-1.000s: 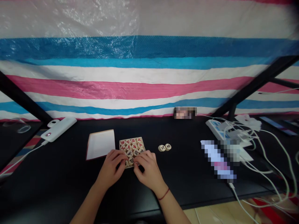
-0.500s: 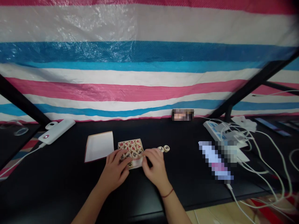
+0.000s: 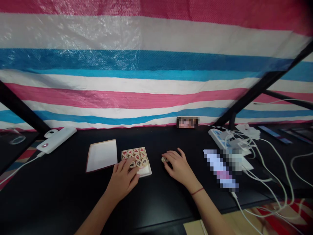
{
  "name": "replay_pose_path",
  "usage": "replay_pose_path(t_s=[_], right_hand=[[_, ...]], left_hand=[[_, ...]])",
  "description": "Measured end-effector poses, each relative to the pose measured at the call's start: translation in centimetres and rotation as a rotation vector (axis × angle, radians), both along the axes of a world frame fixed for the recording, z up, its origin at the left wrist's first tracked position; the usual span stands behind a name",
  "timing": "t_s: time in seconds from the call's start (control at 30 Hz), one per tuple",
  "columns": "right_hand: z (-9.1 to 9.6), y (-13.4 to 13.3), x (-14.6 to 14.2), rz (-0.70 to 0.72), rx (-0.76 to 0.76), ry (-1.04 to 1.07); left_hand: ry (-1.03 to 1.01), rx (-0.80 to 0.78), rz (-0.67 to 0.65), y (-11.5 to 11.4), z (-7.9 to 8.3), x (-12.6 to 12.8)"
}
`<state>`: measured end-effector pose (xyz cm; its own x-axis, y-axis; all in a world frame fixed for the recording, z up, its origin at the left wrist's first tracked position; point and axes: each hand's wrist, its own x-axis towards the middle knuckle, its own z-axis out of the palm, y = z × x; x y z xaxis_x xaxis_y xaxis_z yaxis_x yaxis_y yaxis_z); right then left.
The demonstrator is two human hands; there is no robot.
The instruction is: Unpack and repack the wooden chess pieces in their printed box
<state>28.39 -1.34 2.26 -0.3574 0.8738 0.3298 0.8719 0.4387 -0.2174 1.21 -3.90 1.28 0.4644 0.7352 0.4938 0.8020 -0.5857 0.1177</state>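
A small white box [image 3: 147, 172] lies on the black table, holding rows of round Chinese chess pieces [image 3: 138, 163] with red or black characters. Over its lower left corner rests my left hand [image 3: 122, 179], fingers spread on the pieces and hiding some of them. White box floor shows at the lower right corner. To the right, away from the box, my right hand [image 3: 178, 166] has thumb and fingers around a loose Chinese chess piece [image 3: 163, 159], partly hidden. Any second loose piece is covered by that hand.
An open white-lined lid [image 3: 102, 156] lies left of the box. A white power bank [image 3: 57, 140] is at the far left. On the right are a blurred phone [image 3: 221, 169], a power strip [image 3: 217, 138] and tangled white cables. Striped sheeting [image 3: 122, 98] hangs behind.
My right hand has left the box and moved right onto the loose pieces. My left hand stays at the box. The view has shifted slightly.
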Motion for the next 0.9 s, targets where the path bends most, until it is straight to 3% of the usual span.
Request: replay_pose_path(t_s=[0.23,0.47,0.73,0.9], right_hand=[[0.4,0.0,-0.3,0.008,0.008,0.034],[2.0,-2.1,-3.4,-0.003,0.096,0.306],[2.0,-4.8,-7.9,0.055,-0.095,0.589],[1.1,-4.7,-8.8,0.041,-0.103,0.613]], left_hand=[[0.019,0.022,0.011,0.1,-0.1,0.3],[-0.034,0.016,0.01,0.0,-0.4,0.1],[-0.179,0.003,-0.027,-0.5,-0.3,-0.5],[-0.206,0.023,-0.027,-0.4,-0.5,-0.6]])
